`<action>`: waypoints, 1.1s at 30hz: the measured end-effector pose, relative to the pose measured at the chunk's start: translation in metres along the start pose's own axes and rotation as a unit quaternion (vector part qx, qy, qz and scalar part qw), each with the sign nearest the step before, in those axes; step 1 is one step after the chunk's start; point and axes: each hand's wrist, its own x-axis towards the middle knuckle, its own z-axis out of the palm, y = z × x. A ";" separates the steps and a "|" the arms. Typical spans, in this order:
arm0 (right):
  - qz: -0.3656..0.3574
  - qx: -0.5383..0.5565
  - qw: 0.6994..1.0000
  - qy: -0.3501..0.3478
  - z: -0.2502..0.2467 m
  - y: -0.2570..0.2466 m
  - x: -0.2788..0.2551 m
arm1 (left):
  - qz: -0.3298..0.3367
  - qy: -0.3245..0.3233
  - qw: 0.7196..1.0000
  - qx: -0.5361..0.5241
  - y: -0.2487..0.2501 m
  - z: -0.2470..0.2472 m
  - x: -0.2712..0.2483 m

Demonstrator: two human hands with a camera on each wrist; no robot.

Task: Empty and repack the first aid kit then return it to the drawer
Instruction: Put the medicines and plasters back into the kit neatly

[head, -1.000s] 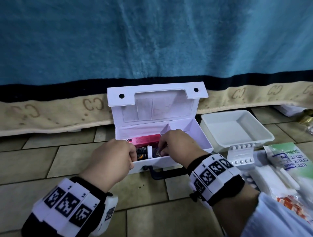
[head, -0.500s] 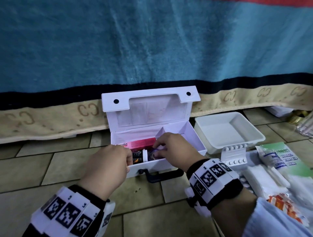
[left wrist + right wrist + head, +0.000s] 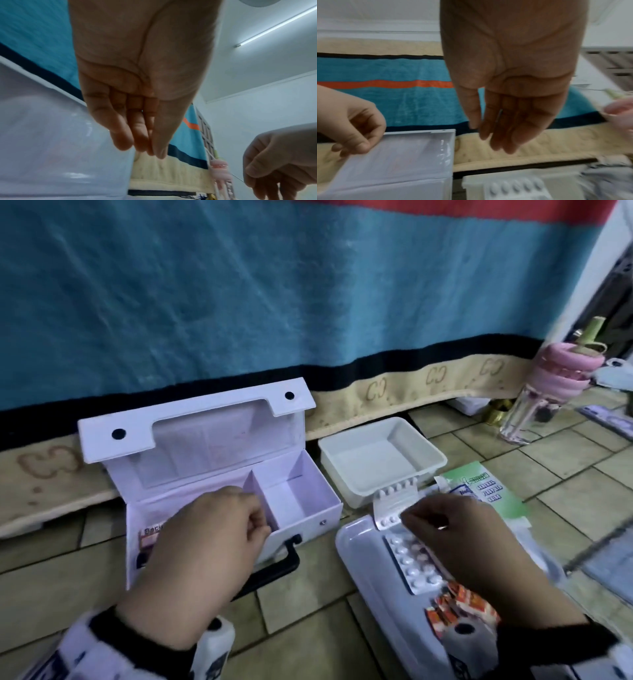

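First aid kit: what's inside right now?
The first aid kit stands open. Its right compartment looks empty. In the left one, a pink-labelled box shows; the left hand covers the rest.

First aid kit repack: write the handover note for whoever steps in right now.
Left hand: over the kit's left compartment, fingers loosely curled, holding nothing.
Right hand: open, over the blister packs on the white tray, nothing held.
First aid kit: open on the floor; a pink box lies in the left compartment, the right compartment is bare.
Done: some things repacked.
Left: pack the blister packs, orange sachets and green packet, close the kit, return it to the drawer.
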 end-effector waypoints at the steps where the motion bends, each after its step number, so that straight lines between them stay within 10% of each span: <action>1: 0.037 -0.007 0.999 0.032 -0.004 0.011 -0.002 | 0.022 -0.003 1.000 0.004 0.008 0.002 0.006; 8: 0.128 -0.050 0.990 0.034 -0.001 0.029 -0.017 | 0.143 -0.059 0.988 0.003 0.062 0.034 0.041; 15: 0.031 -0.130 0.984 -0.117 0.044 0.018 -0.033 | 0.233 -0.115 0.965 0.035 0.101 0.070 0.062; 18: 0.037 -0.155 0.966 -0.205 0.060 0.022 -0.033 | 0.234 -0.137 0.961 0.062 0.108 0.080 0.073; 33: 0.001 -0.118 0.974 -0.195 0.049 0.013 -0.034 | 0.223 -0.095 0.968 0.067 0.107 0.093 0.082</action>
